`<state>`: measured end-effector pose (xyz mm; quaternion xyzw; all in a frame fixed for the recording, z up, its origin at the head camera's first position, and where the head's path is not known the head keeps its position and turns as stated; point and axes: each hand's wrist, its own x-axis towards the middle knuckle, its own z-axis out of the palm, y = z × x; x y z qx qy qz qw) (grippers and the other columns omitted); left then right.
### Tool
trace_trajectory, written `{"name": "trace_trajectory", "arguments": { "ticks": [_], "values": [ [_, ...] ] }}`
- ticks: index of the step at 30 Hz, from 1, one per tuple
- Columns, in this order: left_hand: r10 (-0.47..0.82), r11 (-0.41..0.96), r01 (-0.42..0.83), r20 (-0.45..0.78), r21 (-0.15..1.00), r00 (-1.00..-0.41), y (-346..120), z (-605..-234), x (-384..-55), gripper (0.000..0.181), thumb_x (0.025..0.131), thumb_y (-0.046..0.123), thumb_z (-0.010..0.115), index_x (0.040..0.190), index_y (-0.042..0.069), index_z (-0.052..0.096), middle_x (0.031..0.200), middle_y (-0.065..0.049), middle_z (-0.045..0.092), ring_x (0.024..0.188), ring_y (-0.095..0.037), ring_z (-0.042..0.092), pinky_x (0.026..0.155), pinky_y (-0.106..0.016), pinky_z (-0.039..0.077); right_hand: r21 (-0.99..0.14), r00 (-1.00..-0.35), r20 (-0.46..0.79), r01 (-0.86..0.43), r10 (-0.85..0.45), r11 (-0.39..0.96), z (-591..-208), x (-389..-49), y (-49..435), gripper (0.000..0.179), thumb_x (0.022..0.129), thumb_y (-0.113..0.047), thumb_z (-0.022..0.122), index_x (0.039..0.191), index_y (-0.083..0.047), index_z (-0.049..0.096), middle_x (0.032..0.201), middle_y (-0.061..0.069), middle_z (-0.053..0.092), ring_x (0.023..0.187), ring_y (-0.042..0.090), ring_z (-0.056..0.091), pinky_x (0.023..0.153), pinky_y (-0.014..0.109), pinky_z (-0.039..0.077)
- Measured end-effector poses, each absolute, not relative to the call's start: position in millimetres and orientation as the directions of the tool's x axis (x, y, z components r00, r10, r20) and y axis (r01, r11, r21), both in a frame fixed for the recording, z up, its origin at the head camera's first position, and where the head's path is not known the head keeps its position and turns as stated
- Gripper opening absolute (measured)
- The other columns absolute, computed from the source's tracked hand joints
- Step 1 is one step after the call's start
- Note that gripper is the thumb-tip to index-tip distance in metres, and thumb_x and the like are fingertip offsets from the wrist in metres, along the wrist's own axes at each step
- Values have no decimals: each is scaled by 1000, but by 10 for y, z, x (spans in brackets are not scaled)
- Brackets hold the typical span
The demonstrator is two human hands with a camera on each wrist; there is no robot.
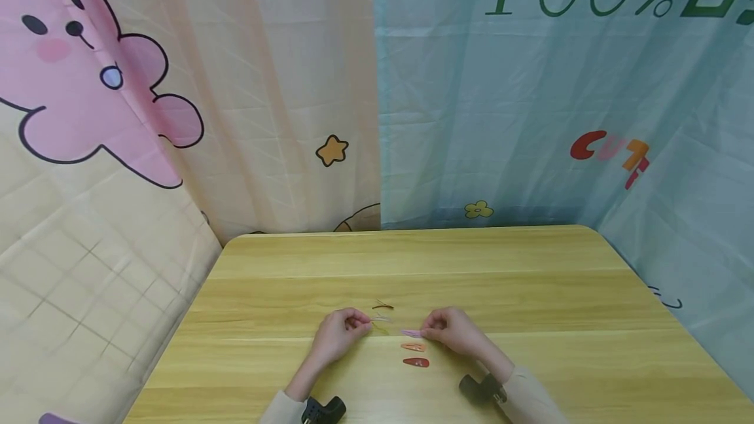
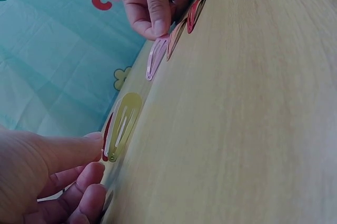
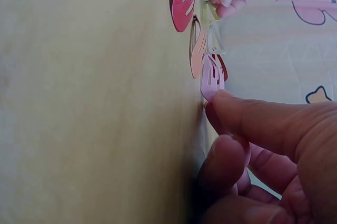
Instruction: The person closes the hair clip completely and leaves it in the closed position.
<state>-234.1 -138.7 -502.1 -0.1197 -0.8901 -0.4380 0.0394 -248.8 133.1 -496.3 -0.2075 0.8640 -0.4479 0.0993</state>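
Observation:
My left hand [image 1: 340,334] pinches the narrow end of a yellow snap hair clip [image 2: 126,121] between thumb and fingertips. Just beyond it lie a white hair clip [image 3: 215,39] and a dark red one [image 1: 383,307], partly hidden in the left wrist view. Opposite, my right hand [image 1: 452,330] holds the broad end of a pink hair clip [image 3: 211,76] between thumb and forefinger, close over the table. Nearer to me, below the pink one, are an orange hair clip [image 1: 413,347] and a red hair clip [image 1: 416,362], lying in a column.
The clips are on a light wood-grain table [image 1: 265,371] with rounded far corners. Printed curtains [image 1: 283,84] hang behind and along both sides. Each wrist carries a small black camera [image 1: 484,388].

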Motion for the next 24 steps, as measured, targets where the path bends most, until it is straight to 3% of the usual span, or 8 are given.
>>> {"name": "trace_trajectory", "arguments": {
  "ticks": [24],
  "values": [
    [205, 652, 297, 215, 698, -955, -1346, -5071, -2320, 9, 82, 20, 75, 83, 14, 70, 70, 12, 58, 57, -1, 50, 54, -22, 40, -815, -901, 22, -266, -432, 514, -4977, -2484, 1323, 9, 87, -15, 69, 81, -8, 66, 64, -4, 55, 47, 6, 44, 42, 20, 37]
  ]
}}
